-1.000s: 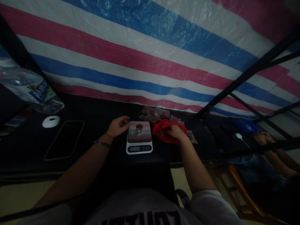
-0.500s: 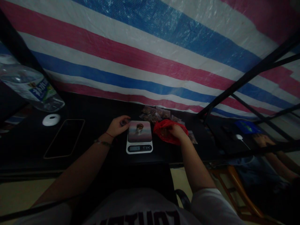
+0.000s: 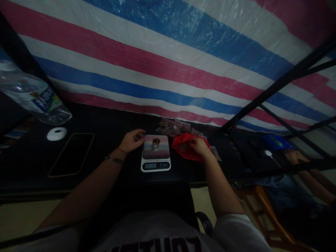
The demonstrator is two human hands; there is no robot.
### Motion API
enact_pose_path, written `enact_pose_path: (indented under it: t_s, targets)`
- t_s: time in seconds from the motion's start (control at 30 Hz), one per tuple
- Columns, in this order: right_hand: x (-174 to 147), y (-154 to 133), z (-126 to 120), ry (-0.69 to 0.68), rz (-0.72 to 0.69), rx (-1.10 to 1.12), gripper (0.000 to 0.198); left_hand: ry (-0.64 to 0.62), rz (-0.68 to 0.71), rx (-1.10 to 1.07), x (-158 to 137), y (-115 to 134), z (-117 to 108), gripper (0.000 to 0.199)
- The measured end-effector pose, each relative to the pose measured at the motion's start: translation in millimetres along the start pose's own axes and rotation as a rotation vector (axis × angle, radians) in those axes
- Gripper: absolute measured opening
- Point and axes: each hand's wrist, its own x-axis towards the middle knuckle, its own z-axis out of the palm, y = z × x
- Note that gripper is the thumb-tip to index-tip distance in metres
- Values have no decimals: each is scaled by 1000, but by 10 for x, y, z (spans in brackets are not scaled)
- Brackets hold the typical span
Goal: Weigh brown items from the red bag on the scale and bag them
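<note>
A white kitchen scale (image 3: 155, 166) with a lit display lies on the black table in front of me. On its plate stands a small cup (image 3: 155, 143) heaped with brown bits. My left hand (image 3: 130, 140) rests at the scale's left edge, its fingers curled round a small, dark, shiny thing too dim to name. To the right of the scale, my right hand (image 3: 199, 145) reaches into an open red plastic bag (image 3: 181, 148). Its fingertips are pinched together over brown contents; what they hold cannot be made out.
Several small clear packets (image 3: 173, 127) of brown bits lie behind the red bag, another packet (image 3: 215, 153) to its right. At left are a phone (image 3: 72, 154), a white oval case (image 3: 56, 133) and a large plastic bottle (image 3: 36, 96). Beyond a black frame (image 3: 262, 96), another person's hands (image 3: 295, 157) show.
My right hand has shifted slightly inside the red bag, its fingers now more in sight. My left hand, the scale and the cup stay as they were; the view has moved a touch.
</note>
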Motion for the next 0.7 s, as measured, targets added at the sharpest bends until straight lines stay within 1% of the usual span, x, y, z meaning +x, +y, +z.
enact_pose_path:
  t_s: [0.13,0.3,0.57,0.7]
  targets:
    - [-69,-51,-37,-60,-13,-26,22,-3,-3,-6,2,-15,4,36]
    - [-124,-102,-46,-138,-33,-19,26,2,-2,7,5,-37,10,36]
    - [-14,-45,51,-149,29,-85,35,7,8,24,10,2,-1,36]
    - [16,-11,84,-152,63,-104,34,5,3,2,12,-8,5,38]
